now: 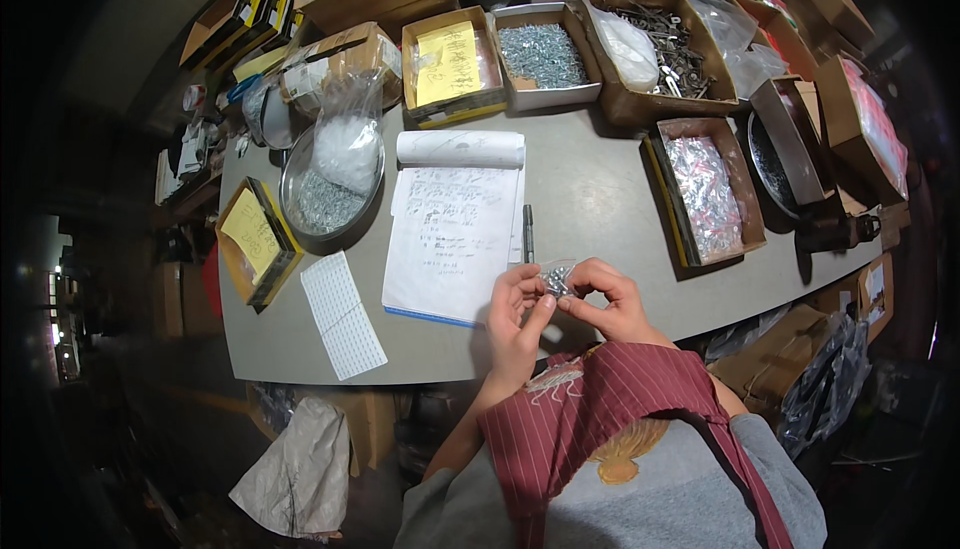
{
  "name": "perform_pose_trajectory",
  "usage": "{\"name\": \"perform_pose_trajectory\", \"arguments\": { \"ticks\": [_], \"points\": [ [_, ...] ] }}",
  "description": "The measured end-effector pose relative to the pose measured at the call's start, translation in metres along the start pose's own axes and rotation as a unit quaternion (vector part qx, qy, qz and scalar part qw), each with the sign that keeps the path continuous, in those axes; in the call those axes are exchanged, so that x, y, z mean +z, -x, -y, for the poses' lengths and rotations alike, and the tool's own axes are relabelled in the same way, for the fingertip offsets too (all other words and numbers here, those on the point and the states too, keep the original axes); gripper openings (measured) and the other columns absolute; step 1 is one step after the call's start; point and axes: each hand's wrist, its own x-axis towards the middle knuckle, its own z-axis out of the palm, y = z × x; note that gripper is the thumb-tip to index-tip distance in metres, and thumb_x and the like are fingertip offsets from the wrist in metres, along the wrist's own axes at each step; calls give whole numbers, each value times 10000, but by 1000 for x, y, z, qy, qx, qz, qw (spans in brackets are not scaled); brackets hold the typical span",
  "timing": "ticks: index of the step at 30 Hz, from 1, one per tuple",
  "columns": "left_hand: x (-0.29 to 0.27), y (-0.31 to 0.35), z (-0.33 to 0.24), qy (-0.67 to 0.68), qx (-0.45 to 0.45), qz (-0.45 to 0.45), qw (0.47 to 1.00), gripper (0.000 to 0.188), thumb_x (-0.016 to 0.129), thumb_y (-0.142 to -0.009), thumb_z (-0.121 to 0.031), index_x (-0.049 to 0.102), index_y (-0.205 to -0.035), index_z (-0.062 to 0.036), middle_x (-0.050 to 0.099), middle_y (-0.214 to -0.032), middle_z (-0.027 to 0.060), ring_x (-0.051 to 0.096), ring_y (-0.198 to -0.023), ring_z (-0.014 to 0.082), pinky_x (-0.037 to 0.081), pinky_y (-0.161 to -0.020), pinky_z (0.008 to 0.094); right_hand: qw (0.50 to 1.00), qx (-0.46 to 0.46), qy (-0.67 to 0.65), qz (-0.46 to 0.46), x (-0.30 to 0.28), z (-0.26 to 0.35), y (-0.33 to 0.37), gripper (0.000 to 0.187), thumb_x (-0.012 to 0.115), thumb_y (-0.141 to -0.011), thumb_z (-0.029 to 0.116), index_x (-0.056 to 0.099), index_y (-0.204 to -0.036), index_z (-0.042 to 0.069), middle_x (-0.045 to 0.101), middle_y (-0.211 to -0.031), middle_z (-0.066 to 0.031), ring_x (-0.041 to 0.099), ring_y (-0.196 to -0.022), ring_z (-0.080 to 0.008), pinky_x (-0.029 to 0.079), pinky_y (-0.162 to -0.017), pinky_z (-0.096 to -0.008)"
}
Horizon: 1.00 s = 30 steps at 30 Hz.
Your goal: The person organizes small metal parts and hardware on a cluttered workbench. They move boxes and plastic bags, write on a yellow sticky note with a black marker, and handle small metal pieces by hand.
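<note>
Left hand (515, 319) and right hand (614, 306), fingertip grip of both closed on one small clear plastic bag (562, 268), silvery metal parts (558, 285) inside, bag held above near edge of grey table (590, 189), black pen (528, 234) just beyond, beside open notepad (455, 239).

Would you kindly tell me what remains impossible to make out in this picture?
Head view:
- Metal pieces in the small clear plastic bag: too small to count, partly covered by the left hand and right hand.
- Notepad: handwriting too small to read reliably.
- Round pan: right part hidden by the narrow open box.
- Cardboard box, top left: far part cut off by the upper edge.
</note>
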Motion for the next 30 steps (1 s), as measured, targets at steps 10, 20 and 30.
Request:
{"name": "perform_pose_trajectory", "arguments": {
  "ticks": [10, 20, 30],
  "points": [
    [4, -3, -8, -55, 20, -14, 998, 415, 641, -918, -37, 491, -1301, 16, 633, -1028, 82, 601, -910, 128, 485, -828, 270, 998, -27, 64, 8, 2, 10, -3, 173, 727, -789, 17, 685, -951, -25, 657, -935, -120, 655, -869, -240, 516, -782, -332],
    [0, -9, 0, 13, 3, -19, 1000, 422, 560, -869, 29, 479, -1284, 25, 619, -1003, 82, 584, -894, 115, 481, -798, 252, 990, -64, 118, 36, 6, 6, -2, 190, 714, -796, 43, 686, -979, -2, 652, -978, -146, 662, -907, -310, 527, -797, -356],
    [1, -7, -5, 47, -12, -18, 999, 387, 520, -853, 47, 476, -1236, 29, 616, -965, 104, 601, -804, 122, 493, -740, 250, 985, 90, -106, 102, 3, -7, 2, 215, 685, -847, 61, 659, -1047, -15, 658, -995, -85, 633, -926, -166, 497, -861, -306]
  ]
}}
